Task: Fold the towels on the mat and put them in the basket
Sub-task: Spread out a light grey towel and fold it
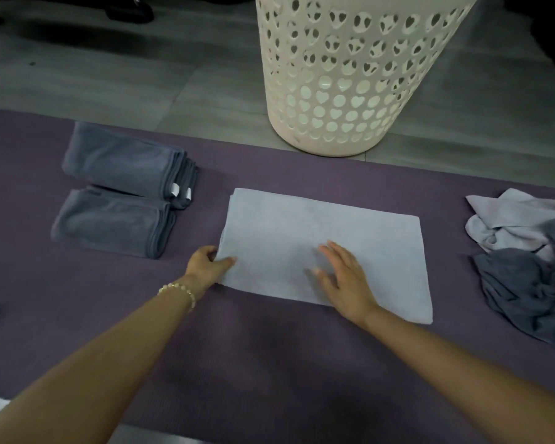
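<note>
On the soft purple mat [269, 363], the left hand [205, 262] pinches the left edge of a flat, folded pale blue towel [349, 229]. The right hand [343, 280] lies on it, fingers straight and spread. Folded dark grey towels [116, 222] sit left, a messy towel pile [525, 267] right. A tall white plastic basket [349, 75] stands just behind the mat.

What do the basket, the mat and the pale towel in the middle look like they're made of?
Basket: likely moulded plastic, cream, smooth with a slight sheen; neat heart-shaped holes pierce its wall. Mat: probably foam or rubber, purple, matte, fine ribbed grain. Pale towel: soft cloth, perhaps microfibre or terry; matte, faintly fuzzy, folded flat.
</note>
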Available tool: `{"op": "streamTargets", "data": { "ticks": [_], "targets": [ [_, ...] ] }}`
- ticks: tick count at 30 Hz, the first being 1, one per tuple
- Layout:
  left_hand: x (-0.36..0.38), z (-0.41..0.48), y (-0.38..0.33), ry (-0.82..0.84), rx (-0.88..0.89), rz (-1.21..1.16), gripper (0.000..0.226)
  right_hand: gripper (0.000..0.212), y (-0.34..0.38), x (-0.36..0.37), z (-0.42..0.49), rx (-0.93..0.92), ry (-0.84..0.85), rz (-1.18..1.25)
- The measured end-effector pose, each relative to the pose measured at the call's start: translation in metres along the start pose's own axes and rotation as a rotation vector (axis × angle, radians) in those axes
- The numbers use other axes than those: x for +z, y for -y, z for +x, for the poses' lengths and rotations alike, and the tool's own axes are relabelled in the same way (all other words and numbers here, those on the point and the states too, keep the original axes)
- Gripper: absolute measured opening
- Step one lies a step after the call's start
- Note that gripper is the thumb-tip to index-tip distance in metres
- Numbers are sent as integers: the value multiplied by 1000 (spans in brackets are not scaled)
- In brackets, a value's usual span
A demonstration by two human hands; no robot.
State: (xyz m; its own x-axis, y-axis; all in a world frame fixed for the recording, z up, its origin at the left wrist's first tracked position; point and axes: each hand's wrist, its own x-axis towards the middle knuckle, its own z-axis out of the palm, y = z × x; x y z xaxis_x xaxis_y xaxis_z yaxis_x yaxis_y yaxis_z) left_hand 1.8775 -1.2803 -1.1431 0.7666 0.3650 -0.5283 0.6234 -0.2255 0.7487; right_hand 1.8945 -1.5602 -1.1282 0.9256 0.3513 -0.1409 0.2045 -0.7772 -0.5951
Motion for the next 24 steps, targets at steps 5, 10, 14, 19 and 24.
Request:
{"op": "streamTargets", "data": {
  "ticks": [5,10,14,19,24],
  "targets": [
    [3,-20,-40,344,290,-141,66,55,81,14,40,205,206,690],
    [25,-36,-61,542,326,-17,79,37,100,11,65,326,210,939],
    [27,-44,-71,712,119,-248,63,29,84,7,60,313,127,871],
    [46,-37,-87,160,290,-349,27,43,60,-36,49,309,-1,905],
    [97,-26,-85,191,649,202,49,45,-11,-85,9,354,-140,916]
  ]
}}
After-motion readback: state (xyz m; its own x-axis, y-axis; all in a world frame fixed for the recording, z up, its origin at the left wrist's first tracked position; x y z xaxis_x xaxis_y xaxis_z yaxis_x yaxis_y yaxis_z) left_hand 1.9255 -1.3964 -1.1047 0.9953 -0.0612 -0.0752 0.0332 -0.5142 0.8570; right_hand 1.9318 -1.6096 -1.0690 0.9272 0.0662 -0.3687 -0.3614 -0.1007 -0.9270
